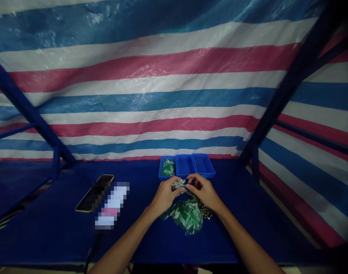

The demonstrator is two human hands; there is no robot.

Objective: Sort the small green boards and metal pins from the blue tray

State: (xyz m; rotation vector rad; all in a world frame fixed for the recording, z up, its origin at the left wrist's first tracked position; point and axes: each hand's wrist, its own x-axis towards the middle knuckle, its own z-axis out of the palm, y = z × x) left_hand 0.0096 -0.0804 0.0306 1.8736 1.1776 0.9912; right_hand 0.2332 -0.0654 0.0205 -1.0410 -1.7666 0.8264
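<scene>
My left hand and my right hand meet above a pile of small green packets on the blue table. Both hands pinch one small silvery-green packet between their fingertips. Just behind the hands stand three blue trays side by side; the left tray holds several green packets, while the middle tray and right tray look bare inside.
A dark phone lies on the table to the left, beside a blurred white and pink object. A striped blue, white and pink tarp forms the back and right walls, with dark blue frame bars slanting on both sides.
</scene>
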